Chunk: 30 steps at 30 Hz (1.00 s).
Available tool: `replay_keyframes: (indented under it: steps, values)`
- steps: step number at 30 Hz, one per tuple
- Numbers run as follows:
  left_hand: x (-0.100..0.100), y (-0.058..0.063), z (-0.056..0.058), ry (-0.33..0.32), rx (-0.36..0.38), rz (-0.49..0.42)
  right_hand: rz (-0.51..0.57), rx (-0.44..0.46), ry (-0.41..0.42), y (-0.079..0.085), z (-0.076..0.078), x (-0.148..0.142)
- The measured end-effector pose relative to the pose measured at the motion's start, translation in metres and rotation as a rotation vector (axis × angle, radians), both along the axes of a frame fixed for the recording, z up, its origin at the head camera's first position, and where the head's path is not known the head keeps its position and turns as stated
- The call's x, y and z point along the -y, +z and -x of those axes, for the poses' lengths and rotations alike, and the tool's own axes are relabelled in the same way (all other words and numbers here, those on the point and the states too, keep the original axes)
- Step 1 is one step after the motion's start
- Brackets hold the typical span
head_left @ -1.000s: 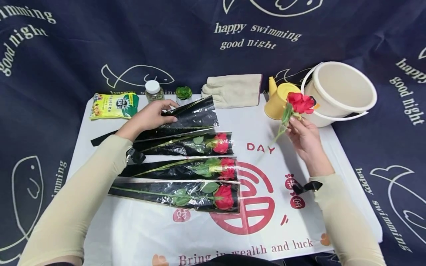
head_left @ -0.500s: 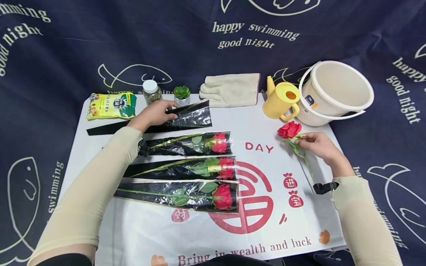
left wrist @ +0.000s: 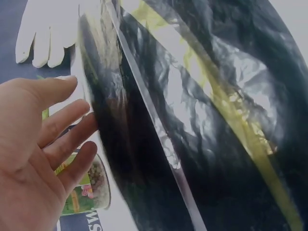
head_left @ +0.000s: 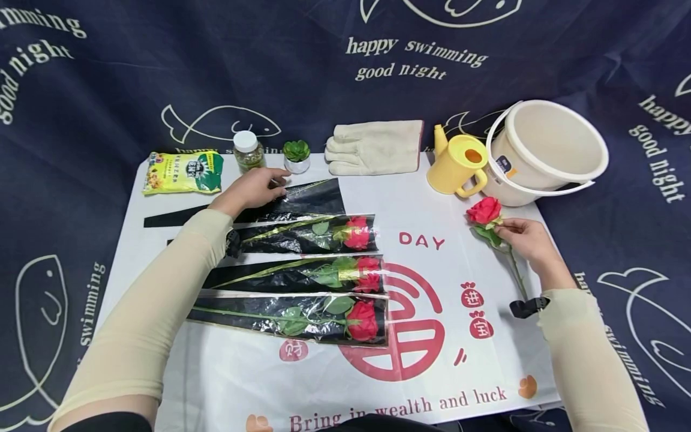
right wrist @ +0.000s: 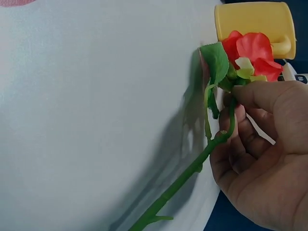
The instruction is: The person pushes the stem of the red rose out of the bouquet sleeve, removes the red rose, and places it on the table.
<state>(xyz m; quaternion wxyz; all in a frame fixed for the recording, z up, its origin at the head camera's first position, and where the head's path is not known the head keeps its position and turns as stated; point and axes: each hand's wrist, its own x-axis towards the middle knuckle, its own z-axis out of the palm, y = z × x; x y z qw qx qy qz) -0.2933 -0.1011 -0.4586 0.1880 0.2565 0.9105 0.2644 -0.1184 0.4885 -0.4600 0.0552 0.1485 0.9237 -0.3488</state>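
My right hand [head_left: 526, 240] pinches a single red artificial rose [head_left: 483, 210] by its green stem just under the bloom. In the right wrist view the stem [right wrist: 180, 180] slants down to the lower left from my thumb and fingers. My left hand [head_left: 254, 191] is over an unfilled black flower sleeve [head_left: 313, 198] at the back left. In the left wrist view its fingers [left wrist: 72, 139] are loosely bent, tips right at the sleeve's edge, gripping nothing. Below lie three black sleeves, each with a red rose: the upper [head_left: 357, 233], the middle [head_left: 369, 275] and the lower [head_left: 361, 321].
Along the table's back stand a yellow-green packet [head_left: 183, 173], a white-capped jar [head_left: 248, 153], a small potted succulent [head_left: 297, 156], a pale work glove [head_left: 375, 147], a yellow watering can [head_left: 457, 165] and a cream bucket [head_left: 518, 159]. A printed white cloth [head_left: 421, 210] covers the table.
My right hand has brought the rose down and to the right, away from the watering can. The black sleeve under my left hand, raised earlier, now lies lower and flatter; the left fingers have let it go.
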Motion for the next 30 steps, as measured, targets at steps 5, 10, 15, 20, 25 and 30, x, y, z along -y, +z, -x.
replay_keyframes:
  steps: [5, 10, 15, 20, 25, 30]
  values:
    - [0.005, 0.002, -0.008, 0.004, -0.023, -0.042, -0.004, -0.015, -0.029, -0.003, 0.002, 0.001]
    - [0.013, 0.009, -0.039, -0.022, -0.093, -0.067, -0.051, -0.189, -0.22, 0.0, -0.001, 0.01]
    - [0.027, 0.012, -0.084, -0.007, -0.191, -0.023, 0.001, -0.584, -0.386, 0.011, 0.006, 0.045]
    - [0.037, 0.007, -0.115, -0.007, -0.283, 0.035, 0.069, -0.757, -0.017, 0.031, 0.018, 0.105]
    - [0.043, -0.003, -0.125, -0.027, -0.361, 0.104, 0.011, -0.661, 0.557, 0.029, 0.031, 0.186]
    - [0.039, -0.014, -0.131, -0.074, -0.423, 0.155, -0.119, -0.52, 0.905, 0.016, 0.037, 0.265]
